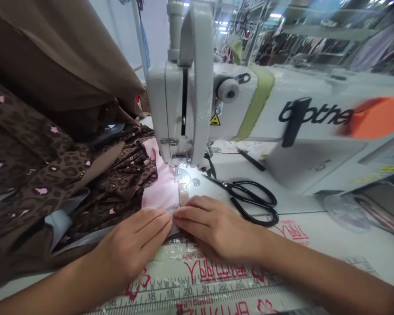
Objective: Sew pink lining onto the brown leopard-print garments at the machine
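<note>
Side by side in front of the sewing machine (pixel 184 113), both my hands pinch the near edge of a fabric piece. My left hand (pixel 134 240) is closed on that edge, its fingertips beside the right ones. Fingers pressed together, my right hand (pixel 216 227) holds the same edge just right of it. Pink fabric (pixel 160 190) runs from my fingers up to the needle area. Gathered leopard-print fabric (pixel 131 175) adjoins its left side. A small block guide (pixel 184 193) sits on the machine bed just beyond my right fingertips.
Black-handled scissors (pixel 252 194) lie on the bed right of my right hand, with a dark-handled tool (pixel 251 158) behind them. Brown fabric (pixel 68 57) is heaped at the left. A printed measuring tape (pixel 197 291) runs along the table's front. A clear round dish (pixel 346 214) stands at right.
</note>
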A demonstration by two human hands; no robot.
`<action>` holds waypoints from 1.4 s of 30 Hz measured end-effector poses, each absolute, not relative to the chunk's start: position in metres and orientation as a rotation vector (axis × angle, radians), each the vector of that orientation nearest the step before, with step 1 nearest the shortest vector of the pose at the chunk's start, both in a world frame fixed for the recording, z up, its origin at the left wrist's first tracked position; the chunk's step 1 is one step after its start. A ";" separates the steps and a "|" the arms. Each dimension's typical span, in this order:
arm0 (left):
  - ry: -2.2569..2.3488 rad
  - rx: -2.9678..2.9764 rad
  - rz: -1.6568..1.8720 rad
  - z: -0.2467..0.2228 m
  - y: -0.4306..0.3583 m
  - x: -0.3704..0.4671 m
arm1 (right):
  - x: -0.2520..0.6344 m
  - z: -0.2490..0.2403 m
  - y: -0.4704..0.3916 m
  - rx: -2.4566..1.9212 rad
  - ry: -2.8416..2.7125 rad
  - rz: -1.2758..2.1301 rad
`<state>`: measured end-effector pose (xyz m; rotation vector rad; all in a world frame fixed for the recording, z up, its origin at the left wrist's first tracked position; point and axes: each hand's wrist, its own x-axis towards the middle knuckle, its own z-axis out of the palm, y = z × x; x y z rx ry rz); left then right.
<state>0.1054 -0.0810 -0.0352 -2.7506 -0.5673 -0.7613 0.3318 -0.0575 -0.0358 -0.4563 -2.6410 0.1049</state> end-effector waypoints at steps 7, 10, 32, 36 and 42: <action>-0.600 -2.763 -0.835 -0.038 -0.079 0.107 | 0.328 -0.032 -0.057 -0.484 -2.689 0.023; -0.601 -2.787 -0.879 -0.041 -0.068 0.103 | 0.325 -0.032 -0.051 -0.503 -2.681 0.004; -0.806 -3.010 -0.749 -0.044 -0.018 0.097 | 0.314 -0.037 -0.031 -0.805 -2.634 -0.120; -0.708 -3.009 -0.702 -0.044 -0.018 0.091 | 0.315 -0.037 -0.030 -0.803 -2.647 -0.168; -0.581 -2.969 -0.750 -0.046 -0.017 0.086 | 0.316 -0.035 -0.029 -0.794 -2.674 -0.239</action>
